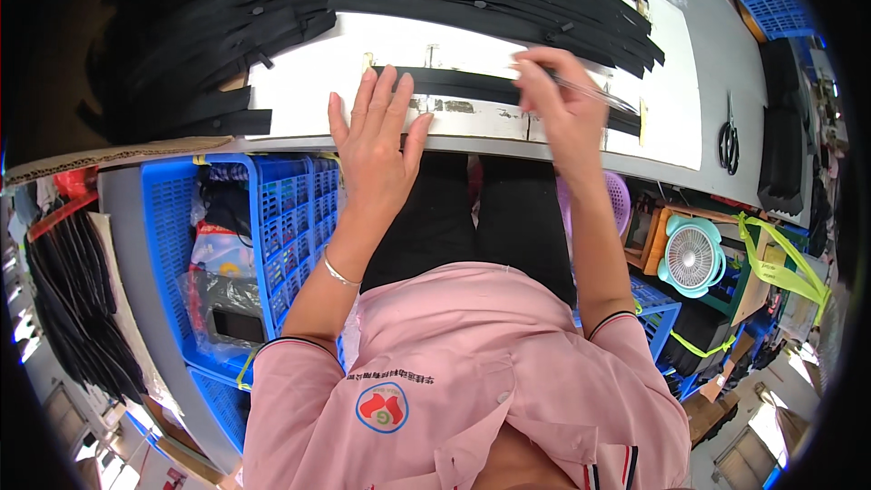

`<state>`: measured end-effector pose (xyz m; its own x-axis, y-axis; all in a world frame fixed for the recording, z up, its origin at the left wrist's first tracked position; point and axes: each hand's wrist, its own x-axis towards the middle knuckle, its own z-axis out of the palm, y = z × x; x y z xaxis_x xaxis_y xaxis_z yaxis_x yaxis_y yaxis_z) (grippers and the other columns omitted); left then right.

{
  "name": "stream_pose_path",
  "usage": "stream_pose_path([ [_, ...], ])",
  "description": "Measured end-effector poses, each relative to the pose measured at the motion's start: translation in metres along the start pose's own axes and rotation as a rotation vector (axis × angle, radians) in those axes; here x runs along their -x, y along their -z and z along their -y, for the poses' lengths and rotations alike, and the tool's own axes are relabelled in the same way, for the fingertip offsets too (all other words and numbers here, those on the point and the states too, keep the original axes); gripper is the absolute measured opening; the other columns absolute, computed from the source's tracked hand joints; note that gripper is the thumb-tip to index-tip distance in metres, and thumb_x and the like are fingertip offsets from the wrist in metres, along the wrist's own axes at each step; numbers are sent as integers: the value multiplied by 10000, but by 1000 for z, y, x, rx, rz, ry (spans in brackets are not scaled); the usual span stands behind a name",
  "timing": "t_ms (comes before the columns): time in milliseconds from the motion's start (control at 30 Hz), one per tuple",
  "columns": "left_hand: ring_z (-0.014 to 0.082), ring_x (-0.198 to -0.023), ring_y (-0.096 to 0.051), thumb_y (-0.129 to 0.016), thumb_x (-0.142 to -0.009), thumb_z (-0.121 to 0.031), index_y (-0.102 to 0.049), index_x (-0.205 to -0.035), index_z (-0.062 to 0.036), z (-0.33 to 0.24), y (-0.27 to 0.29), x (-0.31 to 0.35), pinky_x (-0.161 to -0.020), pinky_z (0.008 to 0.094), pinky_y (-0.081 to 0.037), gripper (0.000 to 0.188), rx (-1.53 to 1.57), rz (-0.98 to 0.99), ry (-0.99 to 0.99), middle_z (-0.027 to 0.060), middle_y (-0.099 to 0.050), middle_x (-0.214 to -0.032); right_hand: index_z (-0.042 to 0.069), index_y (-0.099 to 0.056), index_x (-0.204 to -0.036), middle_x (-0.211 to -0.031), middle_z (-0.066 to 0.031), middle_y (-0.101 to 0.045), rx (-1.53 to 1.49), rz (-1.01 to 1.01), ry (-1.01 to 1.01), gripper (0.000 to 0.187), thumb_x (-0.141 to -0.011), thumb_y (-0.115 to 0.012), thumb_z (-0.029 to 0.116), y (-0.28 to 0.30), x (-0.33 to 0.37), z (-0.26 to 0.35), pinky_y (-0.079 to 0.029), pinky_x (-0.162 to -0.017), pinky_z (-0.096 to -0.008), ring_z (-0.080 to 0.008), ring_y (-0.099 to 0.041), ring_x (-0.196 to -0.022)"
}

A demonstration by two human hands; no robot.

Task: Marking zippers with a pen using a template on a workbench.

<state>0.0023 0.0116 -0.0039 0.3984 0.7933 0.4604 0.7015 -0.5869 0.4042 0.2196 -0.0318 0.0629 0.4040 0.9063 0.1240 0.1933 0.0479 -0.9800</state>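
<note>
A black fabric strip (458, 83) lies lengthwise across a white board (670, 132) on the table, close to the near edge. My left hand (376, 141) rests flat at the strip's left end, its fingers stretched out and spread. Over the right part of the strip, my right hand (570, 118) pinches a slim, pale pen-like tool (590, 89), blurred by motion. Its tip cannot be made out clearly. Dark marks and small yellowish tabs show on the board around the strip.
Black strips lie heaped at the back (517, 4) and the left (200, 45). Black-handled scissors (729, 141) sit on the table at right. Below the edge are a blue crate (163, 245) at left, a purple basket (620, 200) and a turquoise fan (692, 256) at right.
</note>
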Motion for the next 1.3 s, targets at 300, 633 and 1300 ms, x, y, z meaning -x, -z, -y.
stream_pose_path([
  [300, 273, -1419, -532, -772, -926, -260, -674, -1368, -79, -1, -5, 0, -1239, 543, -210, 488, -3, -66, -19, 95, -641, -1442, 9, -766, -1013, -752, -55, -711, 214, 141, 105, 206, -998, -713, 207, -61, -23, -30, -455, -553, -258, -74, -599, -596],
  [633, 269, -1398, -551, -781, -912, -252, -683, -1349, -75, -1, -6, 1, -1233, 519, -211, 481, -2, -93, -29, 93, -655, -1418, 25, -768, -974, -745, -64, -736, 308, 97, 171, 192, -975, -728, 214, -64, -25, -38, -508, -595, -288, -152, -671, -605],
  [1300, 278, -1427, -522, -762, -923, -236, -685, -1371, -100, -1, -9, 1, -1223, 534, -213, 474, -24, -54, -24, 89, -643, -1441, 7, -753, -818, -779, -42, -750, 288, 254, 289, 258, -936, -706, 231, -52, -23, -46, -477, -552, -306, -199, -636, -563],
])
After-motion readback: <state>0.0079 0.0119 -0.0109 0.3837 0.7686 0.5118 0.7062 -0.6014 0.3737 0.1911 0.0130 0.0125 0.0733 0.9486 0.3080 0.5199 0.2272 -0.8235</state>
